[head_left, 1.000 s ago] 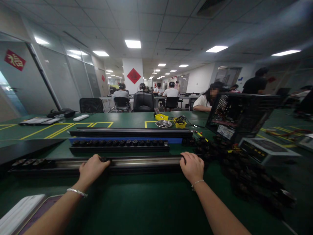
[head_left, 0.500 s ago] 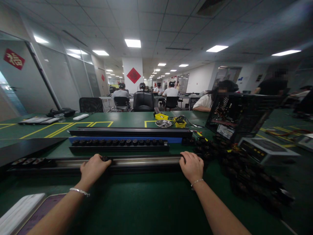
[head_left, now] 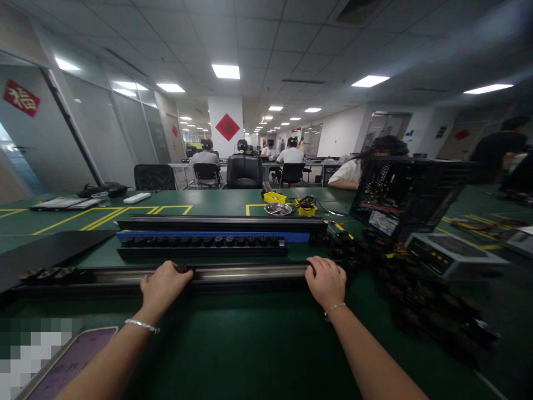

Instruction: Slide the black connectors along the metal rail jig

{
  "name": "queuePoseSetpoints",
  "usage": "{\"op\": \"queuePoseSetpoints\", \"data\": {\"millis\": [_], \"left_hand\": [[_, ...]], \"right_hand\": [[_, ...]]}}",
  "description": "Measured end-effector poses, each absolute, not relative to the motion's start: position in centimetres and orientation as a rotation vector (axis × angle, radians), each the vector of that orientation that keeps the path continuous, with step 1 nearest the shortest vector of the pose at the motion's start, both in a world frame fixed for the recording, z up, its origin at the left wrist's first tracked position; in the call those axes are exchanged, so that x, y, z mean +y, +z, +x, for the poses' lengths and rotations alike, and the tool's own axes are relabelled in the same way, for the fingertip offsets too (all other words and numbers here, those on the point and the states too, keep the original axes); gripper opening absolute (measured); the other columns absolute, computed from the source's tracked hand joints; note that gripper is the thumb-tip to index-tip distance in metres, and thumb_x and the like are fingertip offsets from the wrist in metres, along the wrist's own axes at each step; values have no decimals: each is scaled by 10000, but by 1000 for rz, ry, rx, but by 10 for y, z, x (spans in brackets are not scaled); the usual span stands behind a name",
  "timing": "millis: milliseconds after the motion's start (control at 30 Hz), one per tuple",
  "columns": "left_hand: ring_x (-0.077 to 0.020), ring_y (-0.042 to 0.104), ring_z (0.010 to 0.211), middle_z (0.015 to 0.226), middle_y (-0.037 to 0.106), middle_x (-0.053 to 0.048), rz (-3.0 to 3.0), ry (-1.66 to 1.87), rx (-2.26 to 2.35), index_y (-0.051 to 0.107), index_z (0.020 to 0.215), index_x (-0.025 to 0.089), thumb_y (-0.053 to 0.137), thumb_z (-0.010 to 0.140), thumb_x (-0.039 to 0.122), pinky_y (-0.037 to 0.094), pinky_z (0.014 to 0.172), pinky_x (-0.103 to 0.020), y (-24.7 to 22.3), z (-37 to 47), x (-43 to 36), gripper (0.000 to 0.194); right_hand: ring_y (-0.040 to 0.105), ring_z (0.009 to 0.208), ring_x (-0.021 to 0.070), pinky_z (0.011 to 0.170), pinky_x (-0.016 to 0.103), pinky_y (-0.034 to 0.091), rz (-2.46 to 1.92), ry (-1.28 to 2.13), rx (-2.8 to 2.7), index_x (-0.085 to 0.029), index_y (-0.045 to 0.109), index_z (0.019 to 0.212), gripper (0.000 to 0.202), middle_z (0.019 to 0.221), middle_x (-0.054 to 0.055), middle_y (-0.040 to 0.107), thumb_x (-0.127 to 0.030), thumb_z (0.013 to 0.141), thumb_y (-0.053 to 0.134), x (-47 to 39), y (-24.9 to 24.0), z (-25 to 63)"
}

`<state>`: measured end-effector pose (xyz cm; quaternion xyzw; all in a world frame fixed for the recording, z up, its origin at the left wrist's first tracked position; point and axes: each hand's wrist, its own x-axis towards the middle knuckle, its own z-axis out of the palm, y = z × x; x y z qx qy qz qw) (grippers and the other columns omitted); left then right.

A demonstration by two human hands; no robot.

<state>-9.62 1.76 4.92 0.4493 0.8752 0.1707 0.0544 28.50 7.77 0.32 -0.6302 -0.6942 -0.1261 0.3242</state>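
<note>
A long black rail with a shiny metal channel lies crosswise on the green table in front of me. My left hand is closed at the middle of it, with thumb and fingers around a small black piece seated in the channel. My right hand grips the rail near its right end, fingers curled over the far edge. Several similar black round pieces sit in the channel at the left end. Behind lies a shorter black rail filled with a row of such pieces.
Another black rail and a blue strip lie farther back. On the right are a heap of black pieces, a power supply unit and an open computer case. A phone is at lower left. A person sits opposite.
My left hand has slid slightly right along the rail with the small black piece. My right hand has stayed in place. A standing person at far right has moved farther right.
</note>
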Motion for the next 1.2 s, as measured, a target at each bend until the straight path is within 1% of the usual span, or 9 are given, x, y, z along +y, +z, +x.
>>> {"op": "queuePoseSetpoints", "data": {"millis": [267, 600, 967, 1200], "left_hand": [[-335, 586, 1018, 958, 681, -132, 1374, 571, 2664, 553, 885, 201, 470, 658, 549, 216, 1021, -537, 44, -85, 20, 424], [-328, 596, 976, 958, 687, -136, 1388, 596, 2660, 568, 899, 192, 470, 659, 554, 222, 1013, -547, 43, -84, 20, 445], [-332, 584, 1033, 996, 682, -151, 1353, 612, 2683, 566, 943, 184, 458, 664, 548, 202, 1034, -524, 44, -76, 17, 471], [-340, 570, 1056, 1017, 669, -161, 1352, 618, 2678, 561, 987, 176, 446, 676, 538, 173, 1046, -542, 44, -69, 17, 491]], "right_hand": [[513, 1030, 209, 881, 375, 260, -1667, -338, -1821, -236, 671, 992, 293, 1088, 37, 661, -280, 830, 430, 77, 4, 285], [517, 1024, 202, 883, 373, 256, -1652, -351, -1816, -240, 670, 986, 290, 1077, 26, 662, -277, 833, 426, 77, 3, 284], [518, 1015, 203, 873, 371, 257, -1662, -376, -1815, -245, 675, 985, 284, 1075, 30, 662, -265, 817, 447, 78, 2, 285], [514, 1028, 212, 879, 382, 257, -1669, -354, -1819, -238, 670, 989, 298, 1085, 34, 661, -282, 830, 422, 78, 3, 285]]}}
